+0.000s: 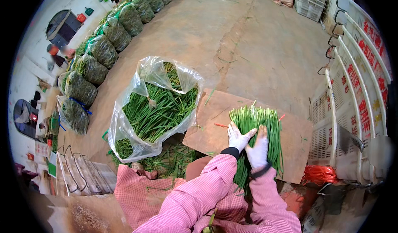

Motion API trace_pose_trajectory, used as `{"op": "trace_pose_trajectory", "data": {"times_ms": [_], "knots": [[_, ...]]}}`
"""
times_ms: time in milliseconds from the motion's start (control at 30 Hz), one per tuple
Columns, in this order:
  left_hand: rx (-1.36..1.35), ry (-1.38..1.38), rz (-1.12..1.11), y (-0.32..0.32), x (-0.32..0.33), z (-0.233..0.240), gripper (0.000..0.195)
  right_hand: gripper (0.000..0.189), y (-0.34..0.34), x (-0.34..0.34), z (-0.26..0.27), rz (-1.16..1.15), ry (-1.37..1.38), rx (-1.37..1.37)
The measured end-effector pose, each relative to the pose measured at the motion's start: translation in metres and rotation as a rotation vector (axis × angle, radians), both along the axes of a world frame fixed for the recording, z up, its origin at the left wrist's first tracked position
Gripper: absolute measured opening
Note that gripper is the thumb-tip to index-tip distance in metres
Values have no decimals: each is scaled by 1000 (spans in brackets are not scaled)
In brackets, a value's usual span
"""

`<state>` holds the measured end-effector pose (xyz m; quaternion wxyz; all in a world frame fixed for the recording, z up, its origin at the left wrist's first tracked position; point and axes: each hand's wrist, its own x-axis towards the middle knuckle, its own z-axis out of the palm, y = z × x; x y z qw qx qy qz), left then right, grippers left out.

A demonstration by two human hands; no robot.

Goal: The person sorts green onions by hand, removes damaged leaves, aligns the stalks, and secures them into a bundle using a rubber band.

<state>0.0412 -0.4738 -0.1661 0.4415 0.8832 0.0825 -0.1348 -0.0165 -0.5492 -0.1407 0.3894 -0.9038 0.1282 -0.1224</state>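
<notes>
A thick bunch of green leafy stalks [273, 133], which look like garlic chives, lies on a brown board [214, 121] with its pale cut ends pointing away from me. My left hand [238, 136], in a white glove, rests along the bunch's left side, its thumb spread over the top. Across the upper middle of the bunch lies my right hand [258, 150], also gloved, its fingers straight and its fingertips dirty. Both hands touch the stalks; whether they grip them is not clear. A red tie [220, 125] shows at the left of the bunch, and a red end sticks out at the right.
An open clear plastic bag [119, 136] full of green stalks stands left of the board. White plastic crates [320, 108] line the right, near red tying strands [321, 174]. Several filled bags [104, 51] form a row at the far left, with people beyond. Loose leaves [177, 158] litter the floor.
</notes>
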Motion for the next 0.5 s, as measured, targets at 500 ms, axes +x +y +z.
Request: {"op": "trace_pose_trajectory", "data": {"times_ms": [500], "knots": [[-221,-192,216,-9,-20,-3,107,40,-21,9,-48,-33,-53,161]]}}
